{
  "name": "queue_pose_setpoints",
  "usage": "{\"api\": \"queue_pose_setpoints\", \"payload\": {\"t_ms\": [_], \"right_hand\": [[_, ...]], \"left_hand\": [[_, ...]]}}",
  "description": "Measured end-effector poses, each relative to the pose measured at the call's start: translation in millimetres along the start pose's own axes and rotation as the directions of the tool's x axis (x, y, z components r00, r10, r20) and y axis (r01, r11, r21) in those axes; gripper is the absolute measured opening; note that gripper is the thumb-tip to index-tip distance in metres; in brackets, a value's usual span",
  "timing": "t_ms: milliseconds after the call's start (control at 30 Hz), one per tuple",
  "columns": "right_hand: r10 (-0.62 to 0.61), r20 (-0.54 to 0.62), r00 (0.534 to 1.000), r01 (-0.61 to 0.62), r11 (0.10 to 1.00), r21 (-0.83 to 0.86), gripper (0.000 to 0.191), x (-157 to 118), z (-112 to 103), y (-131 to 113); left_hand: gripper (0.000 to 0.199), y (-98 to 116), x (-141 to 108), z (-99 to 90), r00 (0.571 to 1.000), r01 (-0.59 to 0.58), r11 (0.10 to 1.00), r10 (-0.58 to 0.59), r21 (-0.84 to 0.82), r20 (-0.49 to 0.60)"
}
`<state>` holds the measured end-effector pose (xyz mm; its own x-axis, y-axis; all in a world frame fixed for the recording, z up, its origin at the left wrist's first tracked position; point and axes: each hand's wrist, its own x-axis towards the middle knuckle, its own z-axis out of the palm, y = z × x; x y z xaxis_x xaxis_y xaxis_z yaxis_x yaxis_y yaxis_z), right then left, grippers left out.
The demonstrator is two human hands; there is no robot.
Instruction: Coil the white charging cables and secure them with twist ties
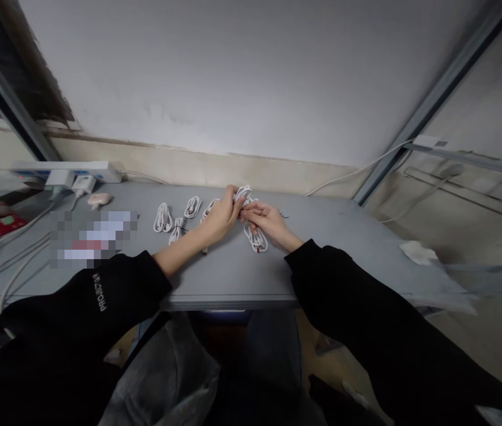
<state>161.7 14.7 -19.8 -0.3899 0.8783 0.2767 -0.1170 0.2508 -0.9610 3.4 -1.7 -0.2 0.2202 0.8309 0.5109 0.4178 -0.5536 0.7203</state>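
My left hand [225,214] is closed around a coiled white cable [243,192], whose loops stick out above the fingers. From the other side, my right hand [265,221] pinches at the same bundle, its fingertips meeting those of the left. What exactly lies between the right fingertips is too small to make out. Just below the right hand, another coiled white cable [256,239] lies on the table. To the left are several more bundles, among them a looped cable [163,218], a smaller coil [193,207] and a dark-tied bundle [177,231]. My left forearm hides part of that group.
A grey table [233,278] stands against the wall. At its back left sit a power strip [109,171] with chargers, a pale pink case [99,200] and a blurred-out object [95,236]. Trailing cords cross the left end. A crumpled white piece [418,252] lies far right.
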Motion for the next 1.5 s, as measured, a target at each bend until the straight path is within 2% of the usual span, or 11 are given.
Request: {"api": "queue_pose_setpoints", "payload": {"t_ms": [133, 300, 467, 600, 733, 833, 1033, 1167, 1267, 1400, 1500], "right_hand": [[-0.141, -0.073, 0.987, 0.126, 0.975, -0.185, 0.021, 1.0, -0.3, 8.1], [-0.353, -0.136, 0.926, 0.271, 0.869, -0.414, 0.016, 1.3, -1.3, 15.8], [-0.501, -0.115, 0.858, 0.32, 0.695, -0.643, 0.013, -1.2, -6.0, 10.7], [-0.562, -0.095, 0.821, 0.333, 0.609, -0.72, 0.017, -2.9, -9.2, 7.5], [-0.587, -0.123, 0.8, 0.338, 0.611, -0.716, 0.019, -2.6, -10.0, 6.0], [-0.598, -0.155, 0.786, 0.337, 0.625, -0.704, 0.019, -2.0, -10.4, 3.2], [-0.606, -0.205, 0.768, 0.305, 0.628, -0.716, 0.017, -0.8, -13.8, -0.5], [-0.594, -0.283, 0.753, 0.249, 0.656, -0.713, 0.017, 3.4, -22.7, 0.9], [-0.584, -0.371, 0.722, 0.212, 0.697, -0.684, 0.017, 9.5, -34.5, 3.3], [-0.559, -0.476, 0.679, 0.16, 0.746, -0.647, 0.019, 18.6, -52.6, 8.1], [-0.524, -0.533, 0.664, 0.054, 0.745, -0.665, 0.018, 23.0, -64.7, 12.3]], "left_hand": [[0.017, 0.3, -1.5, 1.2, 1.0, 0.007, 0.999, -0.007, -0.033, 0.012], [0.019, 2.4, -0.5, 4.5, 0.997, 0.063, 0.983, -0.053, -0.174, 0.058], [0.027, 5.4, 6.3, 7.4, 0.957, 0.286, 0.843, -0.224, -0.455, 0.185], [0.026, 4.4, 9.7, 6.3, 0.927, 0.373, 0.739, -0.266, -0.562, 0.264], [0.025, 5.6, 9.0, 3.3, 0.912, 0.406, 0.657, -0.25, -0.635, 0.324], [0.027, 8.5, 7.8, 1.9, 0.906, 0.419, 0.637, -0.247, -0.647, 0.343], [0.031, 4.8, 7.5, 2.8, 0.907, 0.412, 0.698, -0.253, -0.586, 0.336], [0.031, -4.8, 7.1, 3.9, 0.917, 0.381, 0.748, -0.232, -0.543, 0.324], [0.033, -9.1, 6.7, 4.2, 0.92, 0.361, 0.776, -0.207, -0.517, 0.332], [0.036, -6.6, 7.4, 3.4, 0.929, 0.354, 0.776, -0.227, -0.522, 0.293], [0.034, -2.3, 8.3, 1.7, 0.92, 0.388, 0.748, -0.274, -0.538, 0.281]]}}
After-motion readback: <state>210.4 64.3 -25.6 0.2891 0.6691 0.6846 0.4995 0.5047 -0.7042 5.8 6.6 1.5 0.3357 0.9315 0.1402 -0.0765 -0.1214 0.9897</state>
